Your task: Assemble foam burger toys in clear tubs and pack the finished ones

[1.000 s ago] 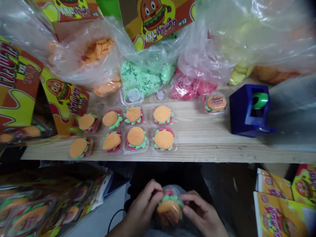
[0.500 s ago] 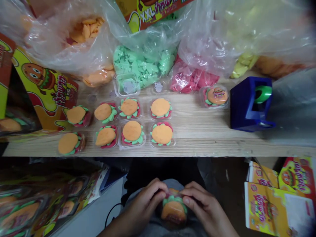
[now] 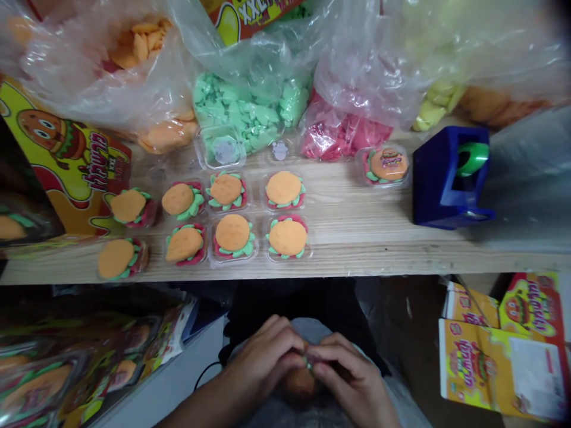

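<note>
Close to my lap, both hands are closed on a burger-shaped candy in a clear plastic box [image 3: 300, 381]. My left hand [image 3: 272, 351] grips its upper left side, and the fingers of my right hand [image 3: 345, 368] pinch its upper right side. The hands nearly meet over it and hide most of the green layer. Its orange bun shows dimly below them. On the table above sit several open clear boxes with burger candies, one of them a front-row burger candy [image 3: 288, 236] with orange top, green leaves and red layer.
At the back lie bags of orange pieces [image 3: 167, 132], green pieces [image 3: 250, 107], red pieces [image 3: 341, 134] and yellow pieces [image 3: 437, 107]. A blue tape dispenser [image 3: 439, 184] stands right of a closed labelled box [image 3: 387, 164]. Printed cartons [image 3: 475, 362] lie lower right; a display box [image 3: 66, 154] stands left.
My hands have drawn together over the boxed burger candy and now cover more of it. The candy appears tilted, with less of its top showing. The view has shifted slightly.
</note>
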Tool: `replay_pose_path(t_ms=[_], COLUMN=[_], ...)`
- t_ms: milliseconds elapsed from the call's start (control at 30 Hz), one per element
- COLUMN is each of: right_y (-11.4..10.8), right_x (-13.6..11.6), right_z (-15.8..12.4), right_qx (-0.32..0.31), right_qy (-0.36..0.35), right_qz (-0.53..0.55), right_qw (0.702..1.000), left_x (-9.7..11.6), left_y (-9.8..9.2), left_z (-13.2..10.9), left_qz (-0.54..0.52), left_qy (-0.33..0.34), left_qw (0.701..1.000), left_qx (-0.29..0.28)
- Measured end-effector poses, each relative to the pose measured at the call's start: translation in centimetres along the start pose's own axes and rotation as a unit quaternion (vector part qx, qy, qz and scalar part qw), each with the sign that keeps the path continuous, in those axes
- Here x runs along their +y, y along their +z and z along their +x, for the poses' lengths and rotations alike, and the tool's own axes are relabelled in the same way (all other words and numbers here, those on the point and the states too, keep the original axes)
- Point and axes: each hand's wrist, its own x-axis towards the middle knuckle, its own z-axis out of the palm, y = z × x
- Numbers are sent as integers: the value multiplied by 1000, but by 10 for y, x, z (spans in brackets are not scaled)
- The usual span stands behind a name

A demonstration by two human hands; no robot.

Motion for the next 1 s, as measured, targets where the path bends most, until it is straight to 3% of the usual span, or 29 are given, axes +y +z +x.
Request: replay_pose_path(t_ms=[100, 267, 600, 800, 1000], right_y=[7, 10, 7, 14, 17], right_x=[-5, -1, 2, 15, 8], right_z=[4, 8, 4, 1, 0], right_qx=[-11, -25, -80, -3, -26], right_qy=[-23, -10, 27, 17, 37], right_qz=[-28, -30, -14, -1, -13], right_qw=[999, 999, 996, 1000, 999], left_x=[10, 5, -3, -2, -2], left_y=[-5, 3, 15, 15, 17], left_z=[6, 8, 0, 2, -5], left_qz=[95, 183, 271, 241, 208], left_qy=[49, 97, 108, 96, 101], left_qw=[993, 978, 956, 966, 972], left_qx=[-47, -30, -20, 24, -27])
